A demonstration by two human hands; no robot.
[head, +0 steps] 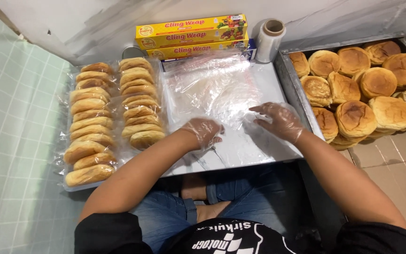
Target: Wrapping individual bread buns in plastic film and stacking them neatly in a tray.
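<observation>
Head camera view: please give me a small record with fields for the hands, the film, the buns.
left hand: left hand in a clear plastic glove, flat on the film
right hand: right hand gloved, fingers spread on the film
film: clear plastic sheet spread on the white board
wrapped buns: two rows of wrapped golden buns, left of the board
loose buns: round brown buns in a metal tray, right

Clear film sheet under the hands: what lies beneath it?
Beneath the film sheet a pale flat board shows through. Left hand and right hand press on it, hiding what is under the palms.
</observation>
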